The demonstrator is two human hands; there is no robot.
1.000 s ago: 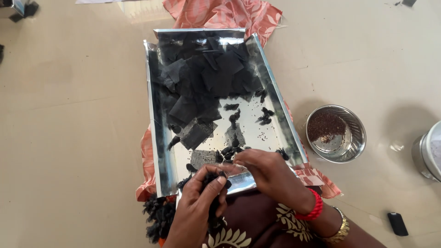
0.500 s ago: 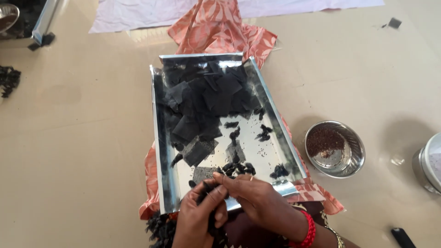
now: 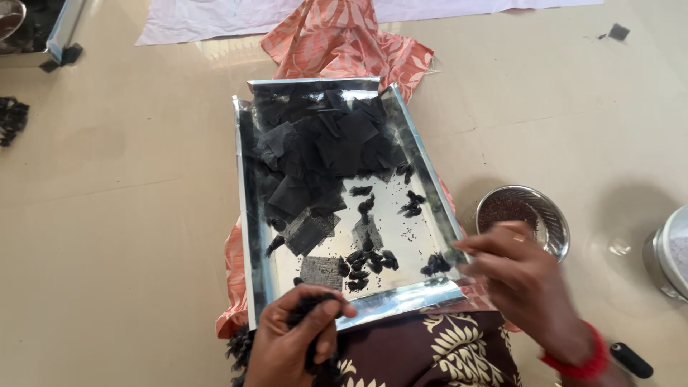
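Head view: left hand (image 3: 297, 344) is closed around a black bundle (image 3: 309, 307) at the near rim of the metal tray (image 3: 247, 236). Right hand (image 3: 519, 276), fingers loosely curled and holding nothing visible, hangs between tray and steel bowl (image 3: 555, 218). The bowl lies just right of it, nearer than the left hand.

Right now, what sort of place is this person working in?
Probably a home or small workshop floor used for handwork. The person sits on a smooth beige floor with a metal tray of black fabric squares on their lap, a steel bowl of dark seeds beside them, and cloths spread nearby.
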